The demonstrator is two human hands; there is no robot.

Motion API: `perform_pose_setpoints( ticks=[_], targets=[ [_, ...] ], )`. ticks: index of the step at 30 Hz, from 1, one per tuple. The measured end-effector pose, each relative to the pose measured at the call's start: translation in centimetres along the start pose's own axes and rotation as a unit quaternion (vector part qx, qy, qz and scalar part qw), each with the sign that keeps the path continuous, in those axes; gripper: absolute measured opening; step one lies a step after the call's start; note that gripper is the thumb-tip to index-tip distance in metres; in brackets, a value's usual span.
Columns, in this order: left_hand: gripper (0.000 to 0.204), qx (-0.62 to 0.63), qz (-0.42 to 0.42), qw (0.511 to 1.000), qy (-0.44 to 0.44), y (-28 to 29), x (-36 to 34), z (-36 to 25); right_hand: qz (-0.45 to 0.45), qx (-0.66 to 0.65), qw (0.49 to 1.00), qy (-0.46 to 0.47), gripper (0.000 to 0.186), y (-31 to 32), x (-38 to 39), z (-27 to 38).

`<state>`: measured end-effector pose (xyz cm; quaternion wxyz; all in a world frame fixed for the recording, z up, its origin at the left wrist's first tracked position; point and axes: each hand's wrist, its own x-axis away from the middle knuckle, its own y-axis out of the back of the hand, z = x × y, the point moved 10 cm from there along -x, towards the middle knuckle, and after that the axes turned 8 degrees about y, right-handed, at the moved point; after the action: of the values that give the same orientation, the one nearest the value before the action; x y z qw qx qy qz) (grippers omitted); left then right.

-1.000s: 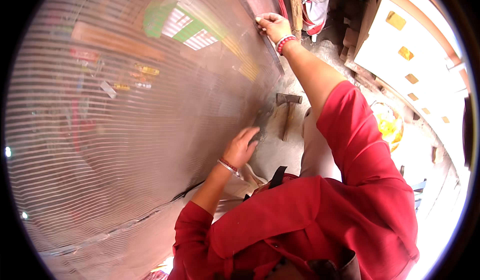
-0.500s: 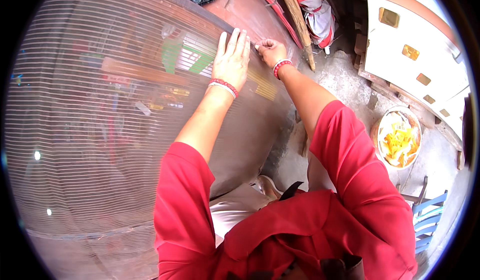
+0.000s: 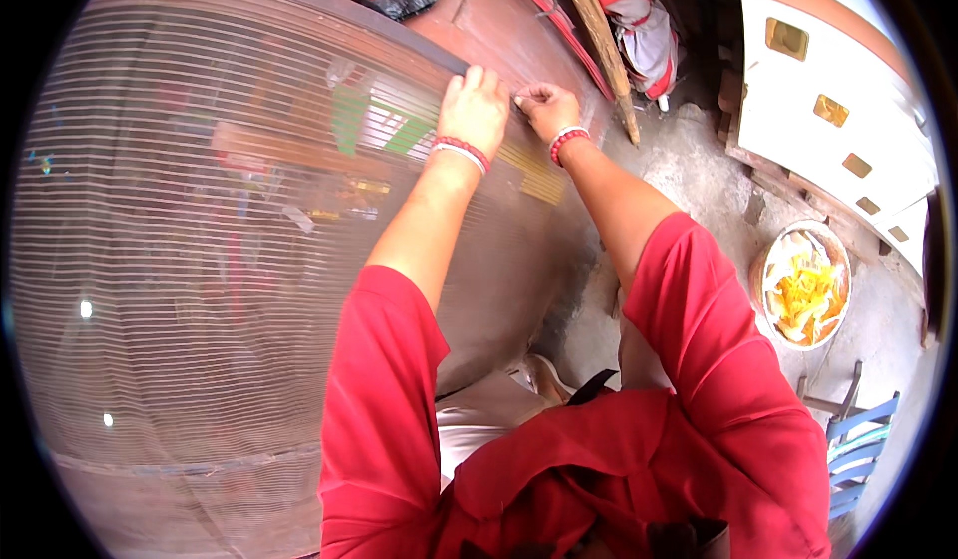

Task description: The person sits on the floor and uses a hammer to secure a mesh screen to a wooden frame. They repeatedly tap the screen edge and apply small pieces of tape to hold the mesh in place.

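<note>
On my feed the striped sheet, brown and see-through, fills the left of the view, reaching from the top down past the person's left sleeve. I read its pale stripes as running left to right, bowed by the lens. Its dark border slants from upper left down toward the right, ending near my hands. Which side of the sheet is longer I can't say, as it runs out of view.

I have the left hand at that border, fingers bent and pointing away from the body; whether they close on it I cannot tell. Just beside it, my right hand is pinched narrow, thumb and finger together and pointing left; what sits in that grip is too small to make out.

Beyond the border I see a reddish-brown surface, then a wooden pole. Well apart on the right stands a basket of yellow pieces.
</note>
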<state>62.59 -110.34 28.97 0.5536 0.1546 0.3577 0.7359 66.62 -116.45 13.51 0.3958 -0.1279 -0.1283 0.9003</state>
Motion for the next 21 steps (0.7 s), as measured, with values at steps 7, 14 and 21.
perform_pose_setpoints(
  ticks=[7, 14, 21],
  targets=[
    [0.037, -0.012, 0.02, 0.999, -0.023, -0.7, 0.3, -0.1, 0.011, -0.036, 0.999, -0.034, 0.01, -0.1, -0.4, -1.3],
    [0.04, -0.044, 0.011, 0.997, -0.067, -1.0, 1.4, -1.2, 0.01, -0.069, 0.996, -0.052, 0.01, -0.1, -0.2, -1.7],
    [0.043, -0.069, 0.035, 0.994, -0.082, -1.7, 1.8, -1.5, 0.014, -0.089, 0.991, -0.096, 0.014, 0.4, 0.4, -1.6]
  ],
)
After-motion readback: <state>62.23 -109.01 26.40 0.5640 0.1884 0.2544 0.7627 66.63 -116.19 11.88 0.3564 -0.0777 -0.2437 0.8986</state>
